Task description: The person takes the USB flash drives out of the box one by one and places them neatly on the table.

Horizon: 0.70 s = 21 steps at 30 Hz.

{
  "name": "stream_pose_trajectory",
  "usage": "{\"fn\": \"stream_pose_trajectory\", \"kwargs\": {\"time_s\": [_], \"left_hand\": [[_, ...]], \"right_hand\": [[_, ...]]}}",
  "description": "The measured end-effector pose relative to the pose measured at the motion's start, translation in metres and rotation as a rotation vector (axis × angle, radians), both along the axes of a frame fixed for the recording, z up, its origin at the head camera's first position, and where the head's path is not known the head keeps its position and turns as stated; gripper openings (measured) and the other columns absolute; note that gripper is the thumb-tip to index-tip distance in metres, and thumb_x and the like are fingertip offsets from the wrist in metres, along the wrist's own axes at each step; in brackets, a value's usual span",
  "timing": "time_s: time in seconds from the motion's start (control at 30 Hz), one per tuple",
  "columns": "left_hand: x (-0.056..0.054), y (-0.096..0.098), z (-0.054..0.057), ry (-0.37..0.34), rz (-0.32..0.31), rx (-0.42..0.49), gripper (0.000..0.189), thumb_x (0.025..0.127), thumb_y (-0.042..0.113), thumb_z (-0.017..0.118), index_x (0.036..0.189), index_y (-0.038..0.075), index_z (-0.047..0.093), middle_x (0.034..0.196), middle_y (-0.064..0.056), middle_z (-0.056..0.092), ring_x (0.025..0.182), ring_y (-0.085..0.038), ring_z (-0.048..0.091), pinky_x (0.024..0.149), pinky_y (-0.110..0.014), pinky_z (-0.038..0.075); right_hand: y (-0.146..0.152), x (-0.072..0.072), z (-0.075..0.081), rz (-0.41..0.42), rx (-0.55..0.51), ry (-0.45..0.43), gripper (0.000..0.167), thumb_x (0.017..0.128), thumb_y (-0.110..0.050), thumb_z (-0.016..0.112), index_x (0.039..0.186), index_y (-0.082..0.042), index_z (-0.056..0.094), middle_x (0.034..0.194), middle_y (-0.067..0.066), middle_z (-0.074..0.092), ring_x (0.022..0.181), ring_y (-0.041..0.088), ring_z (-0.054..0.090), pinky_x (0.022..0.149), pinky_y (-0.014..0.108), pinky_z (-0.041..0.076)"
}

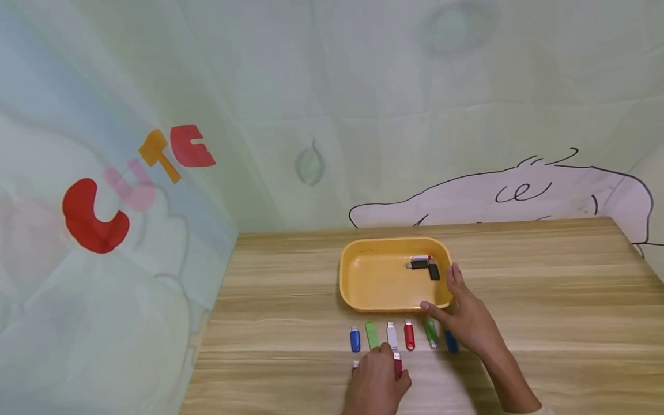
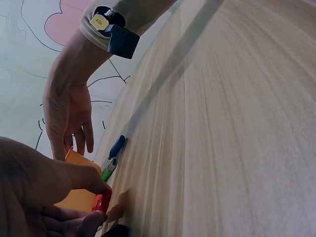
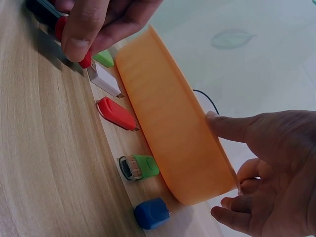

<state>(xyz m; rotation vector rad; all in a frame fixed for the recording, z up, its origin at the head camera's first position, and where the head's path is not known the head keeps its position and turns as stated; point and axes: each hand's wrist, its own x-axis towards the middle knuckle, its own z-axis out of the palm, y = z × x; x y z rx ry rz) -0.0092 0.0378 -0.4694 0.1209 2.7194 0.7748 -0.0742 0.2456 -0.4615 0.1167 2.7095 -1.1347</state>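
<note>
We find the red stick (image 1: 397, 369) in front of the tray, pinched between thumb and fingers of the left hand (image 1: 374, 377), plug toward the tray. We cannot tell whether it touches the table (image 1: 280, 323). Beside it, another stick (image 1: 355, 364) is mostly hidden by this hand.

We note a row just beyond, along the tray's front side; from the table's left edge: blue stick (image 1: 355, 340), light green stick (image 1: 372, 335), white stick (image 1: 391, 336), second red stick (image 1: 409, 335), clear green stick (image 1: 431, 333), second blue stick (image 1: 452, 342).

The tray (image 1: 373, 282) stands near the table's back edge. We see the right hand (image 1: 469, 320) at its front right corner, thumb and fingers spread wide, touching the rim. Inside, toward the right end: two black sticks (image 1: 419, 264) and a white-and-red stick (image 1: 421, 257). Behind the table we record a printed cloth (image 1: 363, 144).
</note>
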Motion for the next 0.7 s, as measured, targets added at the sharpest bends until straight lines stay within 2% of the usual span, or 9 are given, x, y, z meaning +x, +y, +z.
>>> {"fn": "stream_pose_trajectory", "kwargs": {"time_s": [0.2,0.5,0.57,0.7], "left_hand": [[0.000,0.001,0.000,-0.005,0.001,-0.008,0.032,0.084,0.021,0.088,0.091,-0.001,0.065,0.068,0.000,0.051,0.059,-0.011,0.051,0.051,-0.027,0.040],[-0.002,0.003,-0.002,-0.067,0.008,-0.022,0.037,0.085,0.022,0.089,0.097,-0.005,0.067,0.069,-0.002,0.053,0.059,-0.012,0.053,0.051,-0.027,0.043],[-0.003,0.003,-0.005,-0.072,0.007,-0.028,0.038,0.085,0.022,0.089,0.098,-0.006,0.067,0.070,-0.003,0.054,0.060,-0.013,0.055,0.052,-0.028,0.045],[-0.002,0.004,-0.016,-0.037,-0.001,-0.065,0.039,0.083,0.025,0.089,0.097,-0.004,0.068,0.071,-0.003,0.056,0.062,-0.014,0.057,0.054,-0.029,0.047]], "right_hand": [[0.001,0.001,0.000,0.003,0.005,0.012,0.106,0.096,-0.054,0.073,0.167,0.000,0.016,0.177,0.018,0.004,0.157,0.054,0.019,0.122,0.069,0.025],[0.001,0.000,0.000,0.005,0.003,0.014,0.106,0.096,-0.054,0.074,0.167,0.000,0.016,0.177,0.018,0.004,0.157,0.054,0.020,0.122,0.069,0.025],[0.001,0.000,0.000,0.005,0.003,0.010,0.106,0.096,-0.054,0.074,0.167,0.000,0.015,0.177,0.018,0.003,0.157,0.054,0.019,0.122,0.069,0.025],[0.001,0.000,-0.001,0.005,0.003,0.006,0.106,0.096,-0.053,0.074,0.167,-0.001,0.014,0.177,0.018,0.003,0.157,0.054,0.019,0.122,0.069,0.025]]}}
